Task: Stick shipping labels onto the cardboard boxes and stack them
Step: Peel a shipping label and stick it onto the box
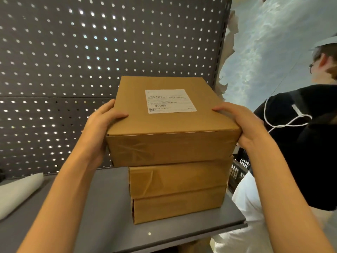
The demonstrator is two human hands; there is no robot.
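1. Nearest the camera, two bare forearms reach up and forward over the grey shelf (102, 207), which carries the whole stack near its right end.
2. On that shelf the bottom box (177, 205) sits flat, and the middle box (178, 179) lies on it, roughly in line. Only their front faces show, so I cannot tell whether either carries a label on its top.
3. Above them the top box (171, 147) is gripped from both sides: the left hand (101, 128) is wrapped on its left wall with the thumb lying over the top edge, and the right hand (242, 125) clasps the right wall the same way.
4. That box overhangs the middle one towards the left and front. Whether it rests fully on it or is just above it I cannot tell; it looks close to seated but not yet squared up.
5. A white shipping label (170, 100) is stuck flat on its top face, so labelling is done for this box at least.
6. My reading: three boxes are stacked or nearly so. What seems left is aligning this one and letting go; no further unlabelled boxes are visible.
7. Left on the shelf lies a white paper roll (17, 192), well apart from the stack.
8. Behind stands a dark pegboard (73, 61); at far right is another person (313, 143) in dark clothing.
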